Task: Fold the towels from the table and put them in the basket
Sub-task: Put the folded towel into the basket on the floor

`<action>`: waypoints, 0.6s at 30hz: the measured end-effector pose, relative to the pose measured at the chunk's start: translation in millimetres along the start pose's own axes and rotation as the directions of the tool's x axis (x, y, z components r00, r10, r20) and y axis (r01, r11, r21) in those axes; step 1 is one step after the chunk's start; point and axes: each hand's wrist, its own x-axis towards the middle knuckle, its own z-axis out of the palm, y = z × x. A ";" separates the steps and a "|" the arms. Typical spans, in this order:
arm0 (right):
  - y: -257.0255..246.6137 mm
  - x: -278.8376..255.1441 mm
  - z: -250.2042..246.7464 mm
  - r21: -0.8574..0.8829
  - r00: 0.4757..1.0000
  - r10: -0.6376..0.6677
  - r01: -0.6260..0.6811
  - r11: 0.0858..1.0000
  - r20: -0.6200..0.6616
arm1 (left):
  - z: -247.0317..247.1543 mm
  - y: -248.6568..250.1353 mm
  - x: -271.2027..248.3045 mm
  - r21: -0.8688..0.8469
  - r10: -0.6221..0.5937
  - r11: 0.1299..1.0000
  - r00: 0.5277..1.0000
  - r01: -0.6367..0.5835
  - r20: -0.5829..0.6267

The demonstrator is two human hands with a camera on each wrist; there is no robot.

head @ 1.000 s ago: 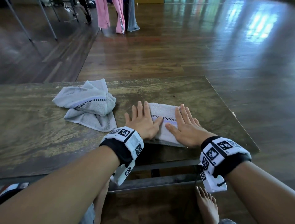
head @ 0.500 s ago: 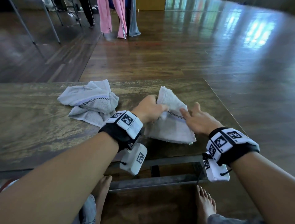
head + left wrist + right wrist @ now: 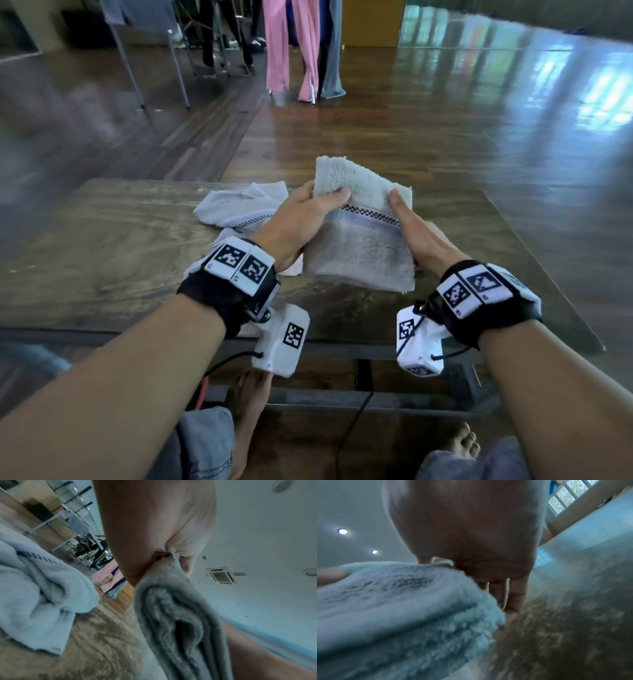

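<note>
Folded towel (image 3: 359, 240) is up off the worktop (image 3: 102, 246), held between both hands. My left hand (image 3: 301, 219) pinches its left edge, thumb on top. My right hand (image 3: 414, 236) grasps the right edge, thumb over, fingers (image 3: 510, 599) beneath. I judge folding finished; carrying to the basket comes next, though no basket shows here. Crumpled second towel (image 3: 239, 209) lies just left, unfolded. Worktop's right edge sits near; open floor (image 3: 479, 137) beyond.
</note>
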 end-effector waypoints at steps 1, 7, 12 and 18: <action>-5.5 -1.4 9.4 0.045 0.998 -0.005 0.002 0.999 0.070 | -7.7 3.6 -5.0 0.001 -0.002 1.000 0.999 0.002 -0.033; -44.9 -24.7 57.4 0.249 0.967 -0.198 0.155 0.956 0.162 | -73.8 41.1 -40.8 0.277 -0.017 0.960 0.996 0.041 -0.090; -82.8 -80.0 93.5 0.256 0.865 -0.372 0.297 0.920 0.336 | -149.5 69.2 -109.5 0.349 -0.075 0.932 0.993 0.101 -0.089; -167.8 -146.0 189.7 -0.044 0.751 -0.470 0.550 0.834 0.464 | -237.6 61.1 -207.4 0.202 0.020 0.978 0.940 0.052 -0.339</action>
